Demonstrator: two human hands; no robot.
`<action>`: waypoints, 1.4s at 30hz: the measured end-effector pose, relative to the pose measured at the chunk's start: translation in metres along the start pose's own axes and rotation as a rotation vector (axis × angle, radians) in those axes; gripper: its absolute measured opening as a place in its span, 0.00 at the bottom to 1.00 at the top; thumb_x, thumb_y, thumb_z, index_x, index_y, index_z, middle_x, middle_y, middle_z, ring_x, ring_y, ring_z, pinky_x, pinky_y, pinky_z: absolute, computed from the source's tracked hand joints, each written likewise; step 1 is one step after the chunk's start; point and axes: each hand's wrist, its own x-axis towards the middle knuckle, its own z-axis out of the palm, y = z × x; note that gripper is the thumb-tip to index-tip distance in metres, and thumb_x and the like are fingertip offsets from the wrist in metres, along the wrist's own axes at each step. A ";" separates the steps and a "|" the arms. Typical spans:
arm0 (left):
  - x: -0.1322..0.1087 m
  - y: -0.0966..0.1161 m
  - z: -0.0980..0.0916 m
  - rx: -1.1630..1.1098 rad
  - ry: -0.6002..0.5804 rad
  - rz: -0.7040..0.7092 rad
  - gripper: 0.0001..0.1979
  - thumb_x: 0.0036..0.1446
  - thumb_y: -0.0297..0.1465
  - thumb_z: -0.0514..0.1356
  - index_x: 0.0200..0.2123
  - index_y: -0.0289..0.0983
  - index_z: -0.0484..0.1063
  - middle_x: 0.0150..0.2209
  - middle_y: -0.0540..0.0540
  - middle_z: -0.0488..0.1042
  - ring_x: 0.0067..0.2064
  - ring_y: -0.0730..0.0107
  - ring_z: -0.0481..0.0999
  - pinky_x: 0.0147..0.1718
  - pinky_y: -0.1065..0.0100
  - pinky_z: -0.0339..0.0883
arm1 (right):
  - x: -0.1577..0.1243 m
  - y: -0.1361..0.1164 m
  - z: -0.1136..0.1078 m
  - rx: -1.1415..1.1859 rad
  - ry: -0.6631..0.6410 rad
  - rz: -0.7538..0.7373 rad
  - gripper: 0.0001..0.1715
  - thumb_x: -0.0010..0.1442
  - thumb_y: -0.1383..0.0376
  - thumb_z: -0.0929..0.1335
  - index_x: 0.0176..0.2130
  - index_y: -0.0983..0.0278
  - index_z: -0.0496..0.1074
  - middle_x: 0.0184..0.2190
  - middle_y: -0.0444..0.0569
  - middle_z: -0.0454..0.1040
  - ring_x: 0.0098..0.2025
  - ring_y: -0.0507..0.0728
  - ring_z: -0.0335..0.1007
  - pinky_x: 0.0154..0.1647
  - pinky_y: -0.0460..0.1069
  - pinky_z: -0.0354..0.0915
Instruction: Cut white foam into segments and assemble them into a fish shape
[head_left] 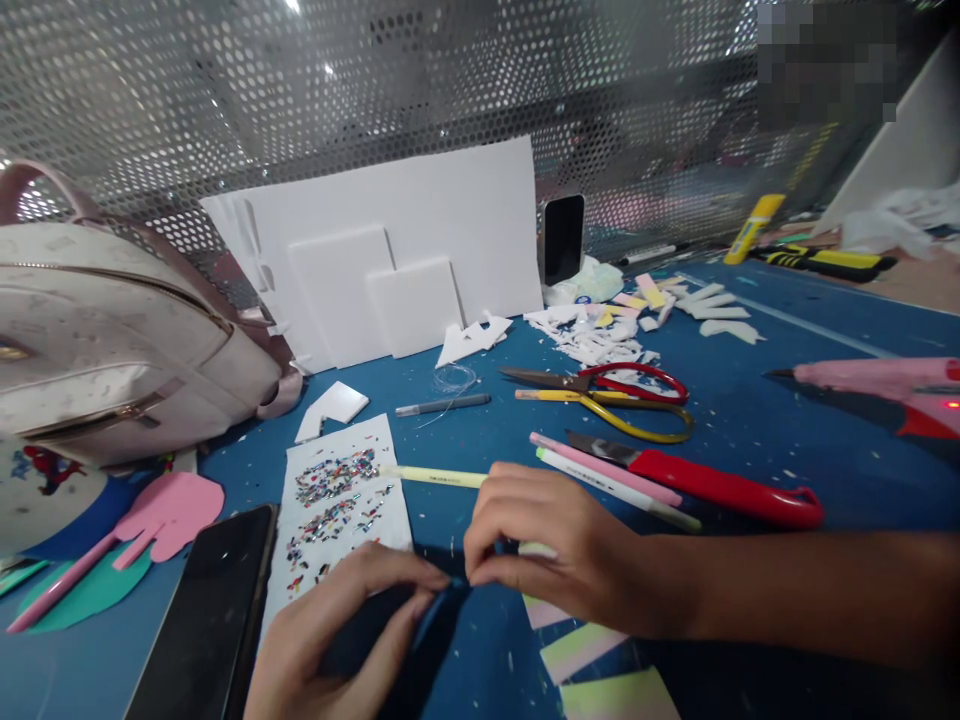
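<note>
My left hand (345, 630) is at the bottom centre, thumb and index finger pinched together at their tips; what they hold, if anything, is too small to make out. Close to its right, my right hand (547, 540) has its fingertips pressed together, and nothing between them can be named. Left of my hands lies a white sheet (300, 465) with small multicoloured bits (334, 478) scattered on it. A pale yellow pen (439, 476) reaches from the sheet toward my right hand. Pink-and-green paper pieces (581, 650) lie below and partly under my right hand.
A dark phone (206, 610) and a backpack (135, 340) are at left. White boards (472, 215) lean at the back. Scissors (637, 395), a red-handled cutting tool (720, 487), pens and paper scraps (592, 335) lie beyond my right hand. A pink glue gun (870, 380) is at far right.
</note>
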 end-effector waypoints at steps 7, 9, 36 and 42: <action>0.016 -0.037 -0.006 0.325 -0.260 0.081 0.12 0.65 0.32 0.57 0.52 0.47 0.65 0.50 0.47 0.72 0.50 0.62 0.74 0.46 0.63 0.71 | 0.001 -0.003 -0.003 0.152 0.136 0.256 0.05 0.68 0.71 0.67 0.37 0.65 0.69 0.34 0.43 0.68 0.36 0.50 0.60 0.40 0.46 0.59; 0.018 -0.040 -0.006 0.285 -0.296 0.067 0.08 0.66 0.31 0.56 0.48 0.45 0.65 0.48 0.46 0.70 0.50 0.63 0.73 0.46 0.64 0.71 | 0.001 -0.004 -0.003 0.166 0.133 0.263 0.06 0.68 0.71 0.67 0.36 0.65 0.69 0.33 0.42 0.68 0.36 0.50 0.60 0.40 0.46 0.58; 0.003 0.000 0.010 -0.569 -0.056 -0.485 0.04 0.54 0.30 0.68 0.31 0.38 0.76 0.30 0.51 0.78 0.31 0.78 0.77 0.33 0.81 0.70 | 0.001 -0.006 -0.001 0.088 0.025 0.171 0.04 0.64 0.73 0.66 0.36 0.66 0.67 0.32 0.45 0.68 0.35 0.51 0.60 0.37 0.46 0.58; 0.002 -0.007 0.007 -0.635 -0.101 -0.463 0.05 0.56 0.28 0.68 0.34 0.36 0.74 0.32 0.48 0.79 0.34 0.74 0.80 0.37 0.78 0.74 | 0.000 -0.009 -0.001 0.009 -0.052 0.063 0.06 0.58 0.75 0.64 0.33 0.65 0.61 0.29 0.44 0.65 0.31 0.50 0.57 0.33 0.46 0.55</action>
